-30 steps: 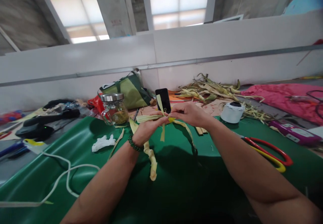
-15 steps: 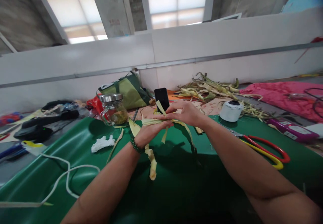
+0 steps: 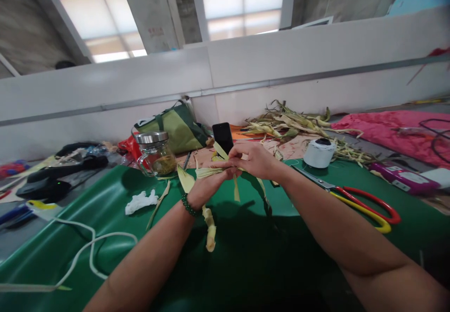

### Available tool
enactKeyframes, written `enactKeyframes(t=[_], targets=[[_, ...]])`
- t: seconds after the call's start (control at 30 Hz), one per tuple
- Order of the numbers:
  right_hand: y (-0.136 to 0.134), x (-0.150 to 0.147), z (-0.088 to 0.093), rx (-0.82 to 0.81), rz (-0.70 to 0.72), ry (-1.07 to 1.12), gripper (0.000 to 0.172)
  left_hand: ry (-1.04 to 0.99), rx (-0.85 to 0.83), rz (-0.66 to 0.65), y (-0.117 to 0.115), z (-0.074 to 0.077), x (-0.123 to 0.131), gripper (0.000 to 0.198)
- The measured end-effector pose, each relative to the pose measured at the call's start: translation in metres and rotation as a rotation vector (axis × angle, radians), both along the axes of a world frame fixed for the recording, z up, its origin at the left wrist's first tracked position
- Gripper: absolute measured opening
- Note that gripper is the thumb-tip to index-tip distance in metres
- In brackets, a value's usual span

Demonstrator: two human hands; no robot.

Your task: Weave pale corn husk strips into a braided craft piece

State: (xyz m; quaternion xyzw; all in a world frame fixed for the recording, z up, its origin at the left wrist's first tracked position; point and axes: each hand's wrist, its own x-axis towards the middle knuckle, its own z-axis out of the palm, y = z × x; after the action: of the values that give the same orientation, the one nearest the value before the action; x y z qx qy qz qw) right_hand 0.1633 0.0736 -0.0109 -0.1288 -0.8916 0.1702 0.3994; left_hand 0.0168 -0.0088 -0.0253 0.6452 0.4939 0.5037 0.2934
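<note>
Above the green mat (image 3: pixel 246 265), my left hand (image 3: pixel 208 186), with a green bead bracelet at the wrist, is closed on pale corn husk strips (image 3: pixel 185 178). From above, my right hand (image 3: pixel 259 161) pinches the same strips, its fingers pressed against the left ones. Husk ends stick out to several sides, and a long one with a dark tip (image 3: pixel 264 197) hangs beyond the right hand. Under the left wrist hangs a thick twisted husk piece (image 3: pixel 210 231). The fingers hide where the strips meet. A dark phone (image 3: pixel 222 136) stands just behind the hands.
Scissors (image 3: pixel 365 204) with red and yellow handles lie at the right, near a white round container (image 3: pixel 319 153). At the left stand a glass jar (image 3: pixel 156 158) and crumpled white tissue (image 3: pixel 141 202). A husk pile (image 3: pixel 288 122) and a green bag (image 3: pixel 179 129) are at the back.
My right fingers have curled and closed nearer the left hand. The short husk end below them has shifted slightly right. The whole view has moved a little.
</note>
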Motion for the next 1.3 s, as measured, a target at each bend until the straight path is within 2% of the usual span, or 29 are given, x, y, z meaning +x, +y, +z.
enactKeyframes(t=[0.17,0.33,0.43,0.53,0.63,0.7,0.8,0.87,1.0,1.03,1.13,1.3], targets=[[0.001,-0.004,0.000,-0.123,0.001,0.099,0.012,-0.083,-0.005,-0.012,-0.001,-0.001,0.003,0.015],[0.008,0.005,0.004,-0.380,0.098,-0.046,0.022,-0.138,-0.007,-0.040,0.003,-0.004,-0.003,0.017],[0.010,0.013,0.009,-0.453,0.153,-0.136,0.029,-0.254,0.003,-0.043,0.004,-0.004,-0.006,0.023],[0.010,0.016,0.012,-0.400,0.158,-0.202,0.026,-0.364,-0.037,0.002,0.005,-0.003,-0.006,0.026],[0.007,0.015,0.012,-0.335,0.100,-0.181,0.023,-0.490,-0.138,0.000,0.006,-0.006,-0.005,0.028],[0.005,0.014,0.012,-0.292,0.054,-0.146,0.027,-0.502,-0.146,0.033,0.007,-0.008,-0.004,0.029],[0.003,0.014,0.010,-0.219,-0.019,0.007,0.034,-0.349,-0.070,0.076,0.005,-0.008,-0.006,0.026],[0.001,0.013,0.007,-0.163,-0.034,0.076,0.028,-0.199,-0.045,0.042,0.004,-0.006,-0.007,0.024],[0.000,0.006,0.002,0.017,-0.018,-0.087,0.015,0.063,0.032,-0.019,0.005,-0.005,-0.007,0.019],[0.000,0.004,0.001,0.047,-0.015,-0.122,0.011,0.096,0.054,-0.006,0.006,-0.006,-0.007,0.021],[0.001,0.001,-0.002,0.074,-0.029,-0.120,0.012,0.098,0.063,0.030,0.009,-0.010,-0.006,0.026],[-0.001,-0.001,-0.005,0.088,-0.049,-0.108,0.011,0.103,0.070,-0.005,0.009,-0.014,0.001,0.016]])
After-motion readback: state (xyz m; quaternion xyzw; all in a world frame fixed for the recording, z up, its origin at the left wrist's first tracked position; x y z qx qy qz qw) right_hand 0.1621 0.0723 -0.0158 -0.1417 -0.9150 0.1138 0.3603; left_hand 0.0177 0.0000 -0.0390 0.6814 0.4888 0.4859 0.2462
